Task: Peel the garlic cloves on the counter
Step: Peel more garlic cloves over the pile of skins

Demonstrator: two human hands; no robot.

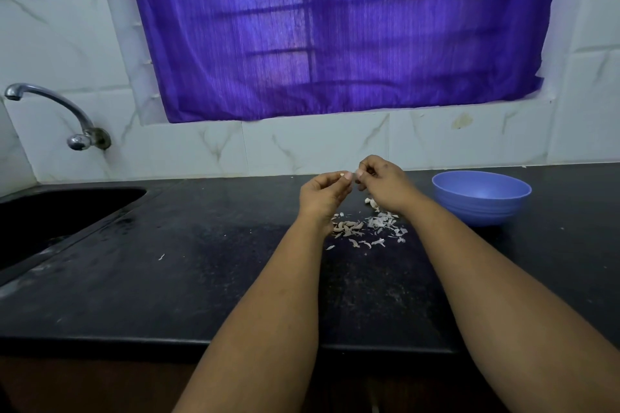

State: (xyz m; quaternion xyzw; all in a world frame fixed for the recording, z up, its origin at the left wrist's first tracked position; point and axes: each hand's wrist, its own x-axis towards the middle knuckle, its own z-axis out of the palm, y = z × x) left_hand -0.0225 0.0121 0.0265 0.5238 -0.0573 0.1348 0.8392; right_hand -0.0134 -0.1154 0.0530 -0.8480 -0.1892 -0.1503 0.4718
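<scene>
garlic clove (342, 175) mostly hidden in left hand (322, 193), sink (50, 214) cut off left

Setting: home kitchen. Dark stone bench (167, 278) running along a white marble-tiled wall (302, 144); sink (50, 211) sitting sunk into the bench's far left corner; chrome tap (57, 111) projecting from the wall over it; purple curtain (335, 27) hanging across a barred window; blue bowl (481, 196) standing near the far right edge.

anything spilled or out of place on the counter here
Only peeling litter: garlic skins lie scattered on the black counter below the hands, and one stray flake sits apart toward the sink. Nothing looks damaged.
</scene>
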